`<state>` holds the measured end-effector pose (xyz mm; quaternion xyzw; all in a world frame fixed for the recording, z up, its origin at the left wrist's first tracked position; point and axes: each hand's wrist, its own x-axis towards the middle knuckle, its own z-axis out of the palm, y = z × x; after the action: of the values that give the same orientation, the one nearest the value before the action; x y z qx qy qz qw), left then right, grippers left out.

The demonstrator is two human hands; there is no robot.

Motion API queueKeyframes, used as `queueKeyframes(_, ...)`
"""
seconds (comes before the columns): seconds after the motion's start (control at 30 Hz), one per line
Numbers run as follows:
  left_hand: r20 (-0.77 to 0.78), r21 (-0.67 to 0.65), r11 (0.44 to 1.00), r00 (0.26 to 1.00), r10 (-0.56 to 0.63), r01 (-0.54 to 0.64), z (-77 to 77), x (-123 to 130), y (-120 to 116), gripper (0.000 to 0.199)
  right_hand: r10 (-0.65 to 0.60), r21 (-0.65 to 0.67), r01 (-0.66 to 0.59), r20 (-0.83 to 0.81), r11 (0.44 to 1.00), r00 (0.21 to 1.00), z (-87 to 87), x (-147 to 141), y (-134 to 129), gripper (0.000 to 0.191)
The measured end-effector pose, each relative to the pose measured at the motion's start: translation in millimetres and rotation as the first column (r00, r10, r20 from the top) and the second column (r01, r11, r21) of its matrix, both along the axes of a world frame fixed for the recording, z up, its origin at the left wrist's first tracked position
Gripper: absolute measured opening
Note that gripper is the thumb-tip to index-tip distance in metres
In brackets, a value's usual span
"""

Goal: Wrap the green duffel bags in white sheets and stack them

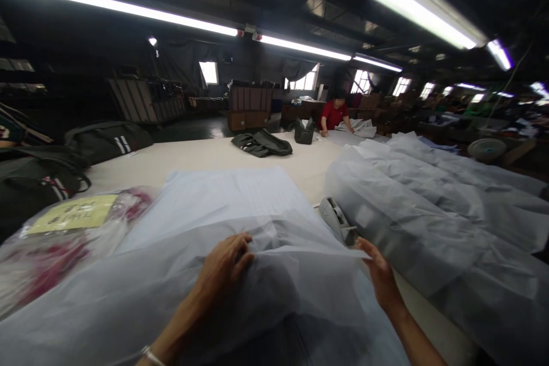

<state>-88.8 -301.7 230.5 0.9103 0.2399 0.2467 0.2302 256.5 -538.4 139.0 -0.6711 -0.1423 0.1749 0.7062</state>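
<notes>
A translucent plastic bag [141, 280] lies across the near part of the table, with something dark showing faintly through its lower part. Beneath and beyond it is a stack of pale blue sheets [227, 189]. My left hand [227, 260] is curled on the bag near the middle, its fingers pressed together on the plastic. At the right, my right hand [377, 269] pinches the bag's edge and holds it slightly raised. A grey tape dispenser [337, 217] sits just beyond my right hand.
Filled translucent bags [412, 200] are heaped at the right. Dark green bags [107, 143] and a clear package with a yellow label [72, 214] lie left. Farther back are a dark folded bag [262, 143], an upright bag [304, 131] and a person in red [334, 116] handling plastic.
</notes>
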Motion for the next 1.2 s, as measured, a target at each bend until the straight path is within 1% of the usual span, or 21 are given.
queueKeyframes(0.03,0.007,0.012,1.000,1.000,-0.007,0.007,0.0,0,0,0.018,0.051,0.042,-0.052,0.042,0.998,0.998,11.3,-5,3,0.074)
queueKeyframes(0.07,0.015,0.023,1.000,1.000,-0.012,0.012,-0.4,0,0,0.018,0.134,0.096,-0.139,0.059,0.986,0.989,25.2,-11,9,0.071)
queueKeyframes(0.1,0.025,0.034,0.999,1.000,-0.016,0.016,-1.3,0,0,0.017,0.245,0.150,-0.250,0.053,0.957,0.968,40.7,-18,17,0.070)
queueKeyframes(0.13,0.038,0.047,0.999,0.999,-0.020,0.018,-2.5,0,1,0.016,0.372,0.194,-0.371,0.033,0.908,0.928,57.0,-25,27,0.070)
queueKeyframes(0.17,0.053,0.061,0.998,0.998,-0.024,0.021,-3.9,-1,1,0.014,0.500,0.218,-0.489,0.006,0.845,0.866,73.0,-33,39,0.072)
queueKeyframes(0.23,0.090,0.093,0.995,0.995,-0.036,0.028,-6.6,-1,3,0.012,0.689,0.171,-0.673,-0.059,0.720,0.722,100.5,-50,67,0.073)
queueKeyframes(0.27,0.106,0.106,0.994,0.993,-0.046,0.035,-7.3,-1,4,0.012,0.745,0.111,-0.737,-0.098,0.667,0.659,110.8,-59,81,0.072)
queueKeyframes(0.3,0.121,0.116,0.992,0.991,-0.059,0.045,-7.5,-1,4,0.012,0.776,0.051,-0.777,-0.128,0.627,0.618,118.5,-67,94,0.071)
queueKeyframes(0.33,0.134,0.121,0.991,0.988,-0.072,0.056,-7.1,-2,4,0.013,0.790,0.003,-0.798,-0.147,0.602,0.595,123.9,-74,106,0.071)
queueKeyframes(0.43,0.168,0.118,0.990,0.981,-0.099,0.080,-2.4,-2,1,0.014,0.798,-0.045,-0.818,-0.195,0.573,0.570,130.3,-92,127,0.067)
queueKeyframes(0.57,0.186,0.078,0.992,0.976,-0.115,0.102,5.2,-3,-5,0.014,0.803,-0.068,-0.839,-0.256,0.540,0.537,131.5,-104,133,0.064)
queueKeyframes(0.67,0.163,0.050,0.993,0.980,-0.117,0.111,5.9,-3,-7,0.014,0.804,-0.098,-0.847,-0.275,0.522,0.527,131.3,-111,137,0.070)
queueKeyframes(0.7,0.154,0.045,0.993,0.982,-0.114,0.108,5.0,-2,-7,0.014,0.810,-0.105,-0.857,-0.286,0.505,0.512,131.6,-113,140,0.073)
queueKeyframes(0.77,0.134,0.040,0.995,0.986,-0.101,0.096,2.7,-2,-6,0.015,0.836,-0.140,-0.884,-0.287,0.446,0.467,134.7,-115,144,0.078)
queueKeyframes(0.83,0.105,0.031,0.997,0.991,-0.078,0.075,1.7,-1,-6,0.014,0.868,-0.239,-0.895,-0.245,0.377,0.431,143.7,-113,143,0.080)
queueKeyframes(0.9,0.066,0.016,0.999,0.997,-0.045,0.044,3.3,-1,-8,0.012,0.902,-0.387,-0.864,-0.152,0.322,0.404,158.2,-107,135,0.081)
queueKeyframes(1.0,0.011,-0.007,1.000,1.000,-0.006,0.006,10.1,0,-11,0.008,0.943,-0.600,-0.767,-0.062,0.226,0.327,178.8,-99,111,0.087)
queueKeyframes(1.07,-0.028,0.012,1.000,0.999,0.019,-0.018,15.2,2,-13,0.007,0.952,-0.729,-0.662,-0.047,0.175,0.303,183.1,-99,95,0.095)
queueKeyframes(1.1,-0.047,0.032,0.999,0.998,0.034,-0.032,17.2,3,-14,0.007,0.954,-0.781,-0.602,-0.026,0.168,0.300,181.4,-101,89,0.093)
queueKeyframes(1.13,-0.065,0.054,0.998,0.997,0.048,-0.045,18.5,5,-15,0.007,0.952,-0.817,-0.545,0.015,0.187,0.305,177.5,-105,85,0.083)
queueKeyframes(1.2,-0.091,0.092,0.994,0.994,0.065,-0.056,19.7,8,-15,0.009,0.936,-0.834,-0.483,0.106,0.267,0.334,166.1,-112,83,0.043)
